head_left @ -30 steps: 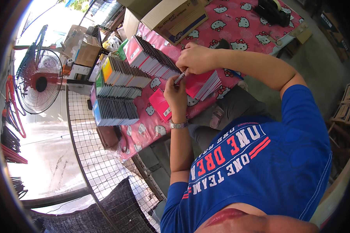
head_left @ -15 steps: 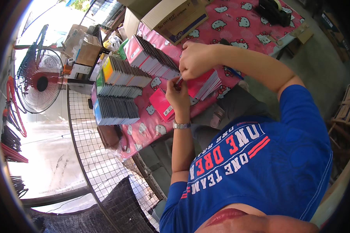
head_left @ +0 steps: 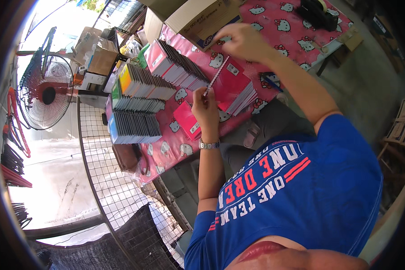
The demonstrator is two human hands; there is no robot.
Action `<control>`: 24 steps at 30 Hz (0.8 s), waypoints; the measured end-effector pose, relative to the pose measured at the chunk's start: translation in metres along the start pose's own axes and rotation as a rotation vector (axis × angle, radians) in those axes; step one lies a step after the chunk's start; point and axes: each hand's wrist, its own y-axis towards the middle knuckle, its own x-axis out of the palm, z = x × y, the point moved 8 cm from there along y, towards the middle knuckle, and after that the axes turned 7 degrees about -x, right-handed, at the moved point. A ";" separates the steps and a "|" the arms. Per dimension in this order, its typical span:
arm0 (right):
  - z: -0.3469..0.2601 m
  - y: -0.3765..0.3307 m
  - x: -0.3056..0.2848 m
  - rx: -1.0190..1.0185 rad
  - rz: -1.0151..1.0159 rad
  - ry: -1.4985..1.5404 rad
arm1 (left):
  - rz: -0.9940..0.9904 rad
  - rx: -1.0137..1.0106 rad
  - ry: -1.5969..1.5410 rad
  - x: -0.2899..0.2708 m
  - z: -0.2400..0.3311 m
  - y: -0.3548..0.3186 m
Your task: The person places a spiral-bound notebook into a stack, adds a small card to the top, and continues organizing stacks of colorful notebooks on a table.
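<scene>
My left hand [head_left: 203, 105] is closed in a pinch on the lower end of a narrow white strip [head_left: 218, 72] with small dark marks along it; what kind of strip it is I cannot make out. It slants up and right along the edge of a stack of red-covered notebooks [head_left: 235, 83]. Beyond that stack, my right hand [head_left: 247, 42] is raised near the cardboard box, its index finger stretched out and apart from the thumb, with nothing visible in it. More red notebooks [head_left: 184, 118] lie beside my left wrist.
Several rows of spiral notebooks [head_left: 135, 128] stand at the left of the pink patterned tablecloth [head_left: 166, 150]. A cardboard box [head_left: 202, 22] sits at the back, a black tape dispenser [head_left: 317, 15] at the far right. A blue pen-like item [head_left: 271, 83] lies right of the notebooks. A fan [head_left: 47, 94] stands left.
My right hand has moved away from my left, up and to the right, and its fingers have spread. The white strip now shows at full length. My left hand stays nearly in place.
</scene>
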 end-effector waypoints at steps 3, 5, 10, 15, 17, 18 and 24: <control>0.118 -0.082 0.002 0.324 -0.233 -0.319 | -0.164 -0.146 -0.165 0.014 -0.016 0.002; 0.117 -0.171 0.043 0.255 -0.417 -0.654 | -0.100 -0.188 -0.213 0.008 -0.022 0.000; 0.110 -0.204 0.035 0.330 -0.360 -0.374 | 0.013 -0.028 -0.141 0.002 -0.005 -0.008; -0.027 -0.120 0.001 -0.072 0.026 0.044 | -0.068 -0.141 -0.210 0.007 -0.030 -0.006; -0.060 -0.108 0.014 -0.131 -0.049 0.053 | -0.050 -0.069 -0.275 0.008 -0.028 -0.006; -0.072 -0.105 0.022 -0.195 -0.121 0.064 | -0.051 -0.065 -0.275 0.009 -0.027 -0.006; -0.086 -0.106 0.038 -0.231 -0.241 -0.134 | -0.043 -0.005 -0.176 0.004 -0.036 -0.008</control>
